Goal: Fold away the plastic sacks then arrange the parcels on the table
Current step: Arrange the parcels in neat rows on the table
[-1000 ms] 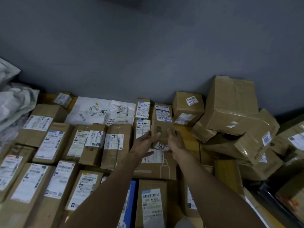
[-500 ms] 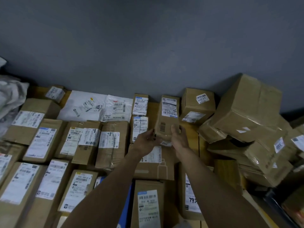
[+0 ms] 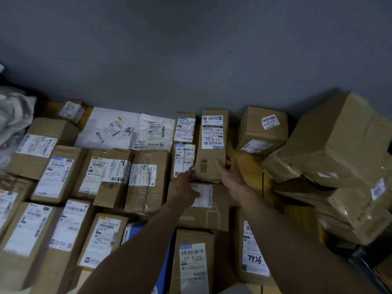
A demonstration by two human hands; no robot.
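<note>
Nothing here is open: every carton is taped shut, so contents cannot be seen, and the table (image 3: 248,166) carries them packed side by side in rows up to the grey wall (image 3: 191,60). The narrow brown parcel (image 3: 210,160) lies flat in the back row, its long axis running from the person straight toward the wall, far end close to it, just right of a small labelled box (image 3: 183,160) and left of a bare strip of wood. The right hand (image 3: 232,180) grips its near end, thumb laid on the top face and fingers curled round the right edge; the left hand (image 3: 183,187) reaches in with fingers straight and together, tips touching the near left corner. Its white label (image 3: 212,132) sits on the far half, printed upside down to the viewer, with "S01E- M1 A218" legible. A near carton (image 3: 253,236) bears handwritten "7936", a white mailer (image 3: 106,128) "936", the clear mailer (image 3: 156,132) beside it "83-5-25", and a cube box (image 3: 257,132) a sticker "6-2-3211". Crumpled plastic sacks (image 3: 14,117) lie heaped at the far left edge
</note>
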